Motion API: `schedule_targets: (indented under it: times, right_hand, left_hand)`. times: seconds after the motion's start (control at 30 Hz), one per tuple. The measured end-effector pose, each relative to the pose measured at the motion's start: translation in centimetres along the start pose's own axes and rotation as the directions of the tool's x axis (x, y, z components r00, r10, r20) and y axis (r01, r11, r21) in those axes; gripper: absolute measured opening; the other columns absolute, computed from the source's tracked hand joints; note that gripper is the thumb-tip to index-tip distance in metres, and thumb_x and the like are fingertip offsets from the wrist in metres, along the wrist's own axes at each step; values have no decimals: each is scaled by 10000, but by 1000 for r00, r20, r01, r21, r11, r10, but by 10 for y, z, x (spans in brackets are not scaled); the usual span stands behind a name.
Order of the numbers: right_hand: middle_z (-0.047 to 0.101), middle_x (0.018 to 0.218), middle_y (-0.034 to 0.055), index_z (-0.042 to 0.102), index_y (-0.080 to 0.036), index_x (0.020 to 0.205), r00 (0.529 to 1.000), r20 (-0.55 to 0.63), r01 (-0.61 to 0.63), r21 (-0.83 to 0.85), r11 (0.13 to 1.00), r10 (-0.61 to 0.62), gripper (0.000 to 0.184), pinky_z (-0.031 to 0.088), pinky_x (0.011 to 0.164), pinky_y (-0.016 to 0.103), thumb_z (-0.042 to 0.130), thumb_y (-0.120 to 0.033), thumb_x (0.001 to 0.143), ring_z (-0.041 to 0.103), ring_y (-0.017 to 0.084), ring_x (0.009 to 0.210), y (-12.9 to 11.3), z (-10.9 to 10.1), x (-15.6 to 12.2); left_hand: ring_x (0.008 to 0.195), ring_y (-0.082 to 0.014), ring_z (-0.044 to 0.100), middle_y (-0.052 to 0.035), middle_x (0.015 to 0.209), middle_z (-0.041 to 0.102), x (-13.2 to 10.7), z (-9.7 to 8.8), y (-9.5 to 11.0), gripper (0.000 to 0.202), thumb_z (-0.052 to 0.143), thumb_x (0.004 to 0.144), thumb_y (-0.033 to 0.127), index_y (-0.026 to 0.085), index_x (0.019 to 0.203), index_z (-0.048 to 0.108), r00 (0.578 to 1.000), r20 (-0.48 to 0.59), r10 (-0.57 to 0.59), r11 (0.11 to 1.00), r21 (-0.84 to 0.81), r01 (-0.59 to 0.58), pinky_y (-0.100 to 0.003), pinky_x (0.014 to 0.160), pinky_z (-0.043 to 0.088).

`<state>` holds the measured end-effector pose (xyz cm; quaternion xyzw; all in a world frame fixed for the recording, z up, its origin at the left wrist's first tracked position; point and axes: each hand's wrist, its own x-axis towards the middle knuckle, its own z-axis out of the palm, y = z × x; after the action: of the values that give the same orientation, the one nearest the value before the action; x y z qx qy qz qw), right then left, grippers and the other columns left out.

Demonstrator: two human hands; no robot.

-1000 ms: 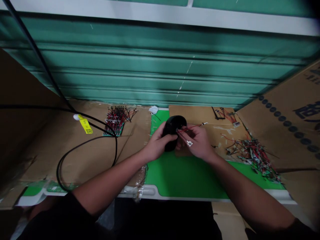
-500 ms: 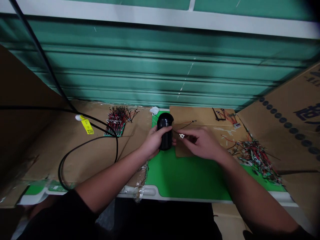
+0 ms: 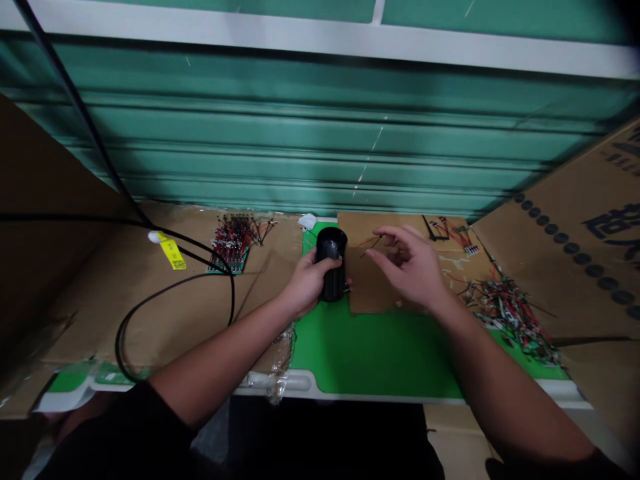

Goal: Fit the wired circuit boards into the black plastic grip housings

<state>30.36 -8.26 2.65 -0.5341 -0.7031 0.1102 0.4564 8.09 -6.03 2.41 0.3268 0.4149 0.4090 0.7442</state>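
Observation:
My left hand (image 3: 309,280) is wrapped round a glossy black cylindrical housing (image 3: 331,273), thumb across its front, with the hollow upper end facing me. A tiny silvery piece (image 3: 347,289) shows at the housing's right side by my left fingertips; what it is I cannot make out. To the right, my right hand (image 3: 407,260) hovers over the cardboard sheet with thumb and index finger apart. Thin red and black wires (image 3: 371,245) lie between and just beyond those fingertips, and no grip on them shows.
A bundle of red-and-black wired parts (image 3: 233,243) sits on cardboard at left, and a tangled heap of wired circuit boards (image 3: 515,313) lies at right. A black cable (image 3: 120,320) with a yellow tag (image 3: 171,251) loops at left. Cardboard walls (image 3: 590,220) flank the green table (image 3: 380,360).
My right hand has moved up and away from the housing, and its pinch on a small silvery piece has opened. The housing has tipped so its hollow end shows more.

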Motion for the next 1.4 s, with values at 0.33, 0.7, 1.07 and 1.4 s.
schedule_targets:
  times: [0.33,0.7,1.07,1.4]
  right_hand:
    - [749,1309,112,776,-274,1336,900,256,389,-112,914,-352,323,634,978,458,731,-232,1019,748,274,1128,10,-26,5]
    - [808,1019,80,836,-249,1134,911,290,332,-96,938,-293,219,601,808,385,623,-260,1084,754,242,899,0,-30,5]
    - [688,1001,116,756,-191,1109,850,384,458,-202,866,-360,231,525,822,419,527,-217,1111,606,275,964,-24,-18,1]
    - [697,977,111,771,-191,1052,888,253,437,-211,874,-383,198,543,832,417,585,-237,1102,630,255,909,-20,1,-7]
  left_hand:
    - [575,-203,716,11,840,686,-1,-2,1,511,846,648,251,207,1056,541,1000,15,-14,1000,25,14,-352,514,630]
    - [539,-210,701,7,804,682,1,-3,0,500,826,651,257,212,1059,540,997,60,-46,994,103,39,-328,464,592]
    - [534,-199,690,16,859,725,-4,-7,-13,661,866,753,333,273,1347,582,960,267,-82,960,281,4,-291,480,539]
    - [609,-232,677,-40,910,743,-5,-5,-17,526,802,827,471,240,1288,696,973,205,-103,969,243,52,-335,527,546]
